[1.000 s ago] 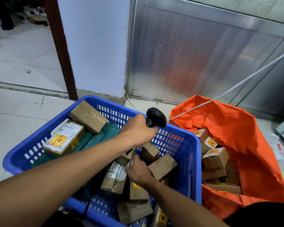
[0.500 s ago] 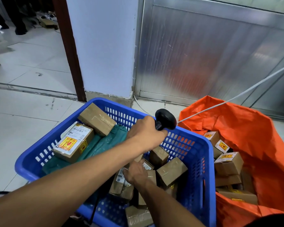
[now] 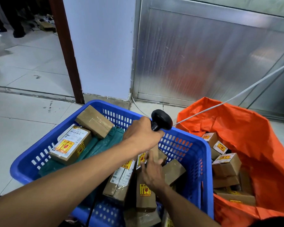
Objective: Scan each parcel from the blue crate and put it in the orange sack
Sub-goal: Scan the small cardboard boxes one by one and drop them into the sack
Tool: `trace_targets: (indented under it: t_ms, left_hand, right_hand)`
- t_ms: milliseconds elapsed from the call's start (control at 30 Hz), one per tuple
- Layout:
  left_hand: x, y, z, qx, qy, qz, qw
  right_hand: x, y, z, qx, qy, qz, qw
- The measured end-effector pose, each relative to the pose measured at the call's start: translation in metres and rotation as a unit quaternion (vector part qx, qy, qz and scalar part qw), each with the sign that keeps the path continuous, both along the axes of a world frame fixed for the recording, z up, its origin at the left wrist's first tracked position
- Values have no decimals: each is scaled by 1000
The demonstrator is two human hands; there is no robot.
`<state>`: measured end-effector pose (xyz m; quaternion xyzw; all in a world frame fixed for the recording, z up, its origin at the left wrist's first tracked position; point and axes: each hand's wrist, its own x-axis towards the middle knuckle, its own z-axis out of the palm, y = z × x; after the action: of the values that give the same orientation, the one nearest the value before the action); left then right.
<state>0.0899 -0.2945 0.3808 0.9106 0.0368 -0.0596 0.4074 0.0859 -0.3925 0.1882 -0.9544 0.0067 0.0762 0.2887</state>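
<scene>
Item, nearest: my right hand [image 3: 152, 173], lower in the pile a second ago, now tips a small parcel [image 3: 152, 155] upright, fingers pinching it, inside the blue crate [image 3: 202, 154]. Above: my left hand [image 3: 142, 134] stays wrapped round the scanner [image 3: 161, 120]. Scan judged next. Beyond, right: orange sack [image 3: 246, 128], part-filled.

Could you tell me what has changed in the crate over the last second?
The right hand reached further in among the parcels and now has its fingers on an upright parcel under the scanner. The left hand keeps gripping the scanner over the crate. The sack looks unchanged.
</scene>
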Motion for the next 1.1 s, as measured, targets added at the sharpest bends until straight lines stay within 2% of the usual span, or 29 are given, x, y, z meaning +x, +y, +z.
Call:
trace_targets:
  t_ms: [267, 533, 833, 1100]
  left_hand:
    - [-1, -3, 2, -1, -1, 1, 1000]
    - [-3, -6, 6, 13, -7, 2, 1000]
    - [-5, -6, 4, 8, -1, -3, 1000]
    - [-4, -13, -1, 2, -4, -12, 1000]
  right_hand:
    - [21, -34, 54, 47, 3, 84, 995]
    - [43, -75, 91, 2, 31, 132, 991]
    - [52, -121, 128, 6, 65, 119, 991]
    - [46, -143, 140, 91, 62, 106, 988]
